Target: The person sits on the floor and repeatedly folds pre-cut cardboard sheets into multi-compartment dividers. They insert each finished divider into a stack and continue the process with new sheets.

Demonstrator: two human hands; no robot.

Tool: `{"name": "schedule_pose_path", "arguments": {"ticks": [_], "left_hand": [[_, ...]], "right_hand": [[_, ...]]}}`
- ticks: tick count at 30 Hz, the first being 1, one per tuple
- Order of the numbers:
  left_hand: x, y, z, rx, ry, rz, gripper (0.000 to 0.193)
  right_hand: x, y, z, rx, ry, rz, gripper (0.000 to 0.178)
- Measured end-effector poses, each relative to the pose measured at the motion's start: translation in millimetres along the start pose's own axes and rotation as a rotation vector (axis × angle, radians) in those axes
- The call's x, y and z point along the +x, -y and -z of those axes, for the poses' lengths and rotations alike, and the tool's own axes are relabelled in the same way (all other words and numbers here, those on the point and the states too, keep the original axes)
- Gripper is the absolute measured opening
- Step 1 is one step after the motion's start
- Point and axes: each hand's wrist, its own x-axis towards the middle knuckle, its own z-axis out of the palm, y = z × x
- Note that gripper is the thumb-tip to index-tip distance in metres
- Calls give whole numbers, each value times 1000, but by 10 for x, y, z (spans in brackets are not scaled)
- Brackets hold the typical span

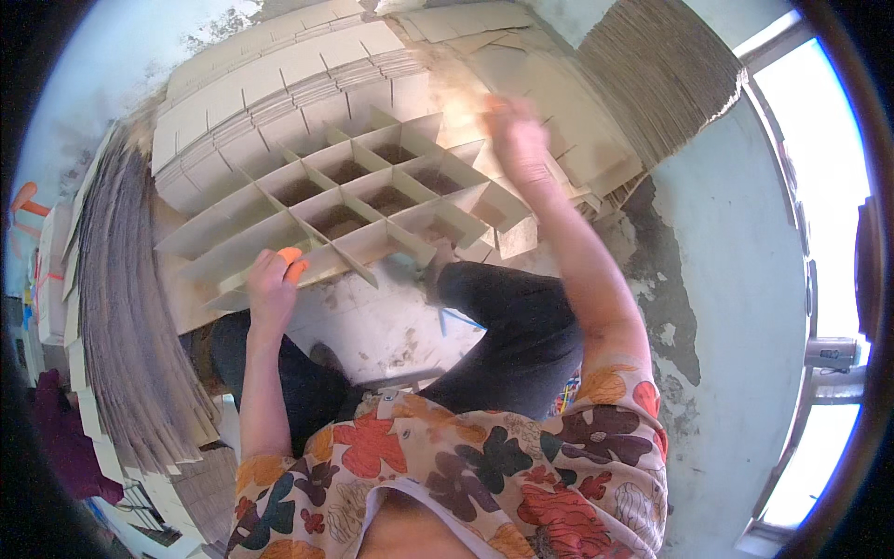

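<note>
A cardboard divider grid of interlocked slotted strips stands in front of me, its square cells open upward. My left hand is at its near left edge, with orange covers on the fingertips. Its fingers are closed on the end of a strip of the divider. My right hand is raised past the grid's far right side, over flat cardboard sheets. Motion smears its fingers, which also show orange at the tips, so I cannot make out whether it holds anything.
Stacks of slotted cardboard strips lie behind the grid. A tall cardboard stack stands at the left, another at the far right against the wall. My legs are bent below the grid. A bright window is at the right.
</note>
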Motion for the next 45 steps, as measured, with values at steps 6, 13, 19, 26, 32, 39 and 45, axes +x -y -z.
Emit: {"name": "schedule_pose_path", "arguments": {"ticks": [6, 13, 19, 26, 32, 39, 45], "left_hand": [[-24, 28, -28, 8, -21, 1, 21], [-25, 63, -26, 20, -15, -23, 23], [-1, 59, -42, 31, -20, -26, 24], [27, 1, -44, 20, -26, -2, 22], [31, 34, -40, 16, -22, 4, 18], [-25, 11, 125, 79, -35, -48, 30], [-224, 67, 327, 119, -146, -66, 34]], "right_hand": [[-481, -1536, 389, -626, 334, -691, 72], [-509, -1820, 432, -557, 524, -1026, 87], [-578, -1898, 322, -745, 472, -671, 67], [-583, -1911, 284, -421, 263, -687, 35], [-642, -1968, 231, -418, 290, -492, 35], [10, -983, 978, -217, 14, -436, 38], [121, 95, 1133, 514, 21, -509, 44]]}}
